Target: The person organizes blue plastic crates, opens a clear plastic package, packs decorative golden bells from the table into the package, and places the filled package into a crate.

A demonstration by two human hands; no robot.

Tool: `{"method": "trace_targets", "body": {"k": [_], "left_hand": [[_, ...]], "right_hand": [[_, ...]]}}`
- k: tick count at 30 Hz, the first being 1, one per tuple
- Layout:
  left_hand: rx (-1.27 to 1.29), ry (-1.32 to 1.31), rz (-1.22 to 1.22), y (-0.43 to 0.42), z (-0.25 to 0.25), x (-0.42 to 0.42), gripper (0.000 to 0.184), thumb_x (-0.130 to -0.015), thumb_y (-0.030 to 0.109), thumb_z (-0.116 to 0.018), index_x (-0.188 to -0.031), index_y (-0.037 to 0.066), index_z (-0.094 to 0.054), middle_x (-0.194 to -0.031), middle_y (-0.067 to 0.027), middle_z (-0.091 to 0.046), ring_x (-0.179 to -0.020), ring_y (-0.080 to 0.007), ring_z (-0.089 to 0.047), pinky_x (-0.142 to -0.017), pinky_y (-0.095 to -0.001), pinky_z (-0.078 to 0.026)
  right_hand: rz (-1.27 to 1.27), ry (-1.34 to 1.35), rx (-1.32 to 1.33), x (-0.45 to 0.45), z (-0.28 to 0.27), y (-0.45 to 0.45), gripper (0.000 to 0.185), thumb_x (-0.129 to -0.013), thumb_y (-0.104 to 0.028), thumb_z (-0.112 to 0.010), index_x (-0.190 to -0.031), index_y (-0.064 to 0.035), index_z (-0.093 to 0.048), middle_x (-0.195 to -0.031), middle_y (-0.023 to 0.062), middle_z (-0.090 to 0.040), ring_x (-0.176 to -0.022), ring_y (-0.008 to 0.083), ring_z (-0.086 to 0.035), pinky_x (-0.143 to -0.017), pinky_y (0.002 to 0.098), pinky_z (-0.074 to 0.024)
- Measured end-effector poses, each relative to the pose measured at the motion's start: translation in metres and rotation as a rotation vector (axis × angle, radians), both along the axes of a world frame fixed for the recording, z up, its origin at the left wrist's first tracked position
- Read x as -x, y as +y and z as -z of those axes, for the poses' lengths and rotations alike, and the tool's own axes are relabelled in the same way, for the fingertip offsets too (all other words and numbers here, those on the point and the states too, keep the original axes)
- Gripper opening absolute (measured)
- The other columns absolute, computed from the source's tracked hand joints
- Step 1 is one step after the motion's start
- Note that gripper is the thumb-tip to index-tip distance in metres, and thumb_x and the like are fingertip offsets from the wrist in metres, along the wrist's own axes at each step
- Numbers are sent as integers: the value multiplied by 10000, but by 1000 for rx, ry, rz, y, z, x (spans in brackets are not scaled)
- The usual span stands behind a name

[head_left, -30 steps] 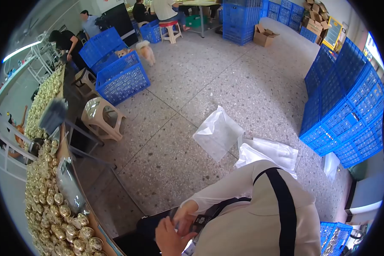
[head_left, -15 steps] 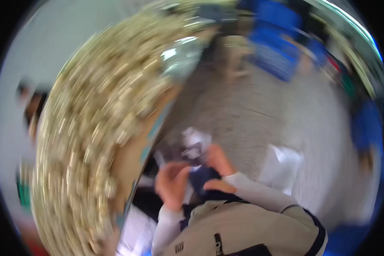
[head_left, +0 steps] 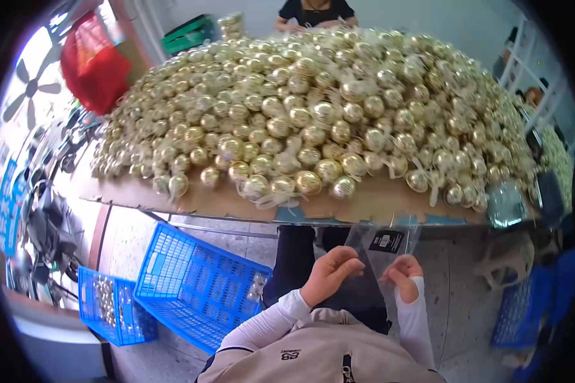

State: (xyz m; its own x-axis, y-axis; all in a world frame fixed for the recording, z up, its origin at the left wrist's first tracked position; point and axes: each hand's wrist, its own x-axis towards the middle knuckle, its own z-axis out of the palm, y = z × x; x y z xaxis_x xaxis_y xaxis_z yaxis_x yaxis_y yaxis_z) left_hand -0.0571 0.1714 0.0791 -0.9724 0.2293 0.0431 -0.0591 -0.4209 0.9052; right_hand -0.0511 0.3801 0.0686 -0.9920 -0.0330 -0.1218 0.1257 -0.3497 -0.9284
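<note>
In front of my lap, just below the table edge, my left hand [head_left: 334, 274] and my right hand [head_left: 402, 276] hold a clear plastic bag [head_left: 362, 242] between them. A black label with a white barcode patch [head_left: 387, 241] shows in its upper part. My left fingers are curled together at the bag's left side. At its lower right, my right thumb and fingers pinch the bag. Past the bag, a large heap of shiny gold ball ornaments [head_left: 313, 135] with pale ribbons covers the table. Whether anything small is inside the bag I cannot make out.
The table's cardboard-covered front edge [head_left: 236, 205] runs across beyond my hands. Blue crates [head_left: 201, 287] stand on the floor at left, the smaller holding ornaments. A stool [head_left: 506, 260] and another blue crate [head_left: 514, 313] are at right. A person [head_left: 316, 13] sits across the table.
My view has swung round from the blurred aisle to face the table and heap. My hands, close together before, are now further apart with the clear bag spread between them.
</note>
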Motion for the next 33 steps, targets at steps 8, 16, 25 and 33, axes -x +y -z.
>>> {"method": "trace_targets", "body": {"k": [8, 16, 25, 33], "left_hand": [[121, -77, -299, -28, 35, -25, 316, -905, 117, -554, -1171, 3, -429, -827, -61, -591, -764, -130, -595, -675, -255, -494], [712, -247, -602, -45, 132, -42, 426, -908, 141, -494, -1296, 40, -351, -900, -125, -587, -717, -221, -617, -621, -311, -484], [1522, 286, -551, -82, 155, -14, 458, -856, 218, -507, -1284, 71, -435, -1349, -165, -386, -1206, -300, -420, -961, -451, -348], [1542, -118, -529, -73, 129, -37, 505, -883, 370, -472, -1291, 76, -423, -1378, -153, -363, -1222, -341, -413, -971, -456, -351]], "right_hand": [[-222, -51, -131, 10, 25, -30, 224, -780, -61, -638, -940, -55, -482, -752, 134, -640, -605, 203, -625, -555, 290, -511], [-377, -96, -266, 15, 123, -69, 737, -791, -10, -595, -1404, -74, -191, -809, 84, -603, -525, 140, -552, -510, 241, -456], [-363, 446, -1007, 42, 157, -118, 647, -814, 5, -552, -1394, -51, -271, -1400, 256, -283, -1274, 390, -327, -1036, 450, -284], [-340, 648, -965, 37, 173, -135, 468, -898, -112, -472, -1344, -28, -361, -1422, 246, -239, -1331, 397, -214, -1047, 467, -267]]}}
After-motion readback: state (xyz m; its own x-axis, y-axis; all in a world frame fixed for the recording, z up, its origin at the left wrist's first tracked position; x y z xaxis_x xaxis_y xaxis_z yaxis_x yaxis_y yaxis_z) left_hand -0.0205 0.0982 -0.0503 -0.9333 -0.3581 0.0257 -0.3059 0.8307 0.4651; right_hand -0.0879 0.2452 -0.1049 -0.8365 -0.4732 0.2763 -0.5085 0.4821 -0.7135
